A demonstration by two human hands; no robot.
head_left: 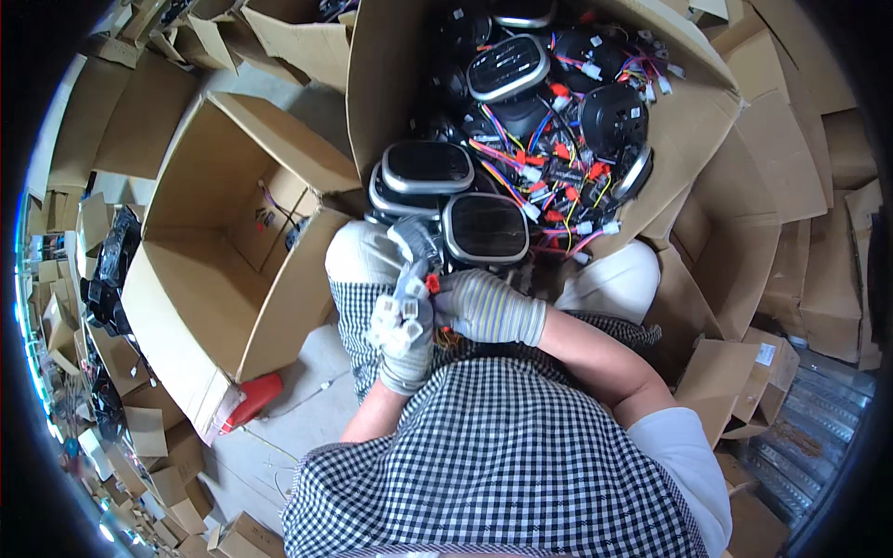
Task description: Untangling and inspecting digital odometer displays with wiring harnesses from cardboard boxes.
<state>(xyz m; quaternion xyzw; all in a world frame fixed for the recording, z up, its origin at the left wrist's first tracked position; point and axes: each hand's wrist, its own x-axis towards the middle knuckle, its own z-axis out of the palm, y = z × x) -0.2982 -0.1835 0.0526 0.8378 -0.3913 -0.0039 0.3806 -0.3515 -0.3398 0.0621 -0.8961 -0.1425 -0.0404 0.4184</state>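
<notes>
The white plugs could spill first, I'd say: the left grip is closed round them, but they make a loose, bunched fistful above the person's lap, and a slackening of the fingers might let some drop. A red plug sits at the edge of the bunch, against the fingertips of the right grip. Those fingers are bent inward; whether they pinch it, I cannot tell from here. If a lead there is caught, a hard tug could strain a wire or drag out its neighbours. The gloves may also dull the feel for such small parts.

Just beyond the hands, between the knees, stands the big carton, heaped with black units. Their coloured wires cross and tangle, so lifting one unit might pull on another. The units lie tilted on each other, and their glossy faces could get scratched.

To the left, the open box holds little that I can see: a wired piece and a dark part at its side. A red object lies by its foot on the floor. On the right, another open box crowds the knee, leaving scant elbow room.
</notes>
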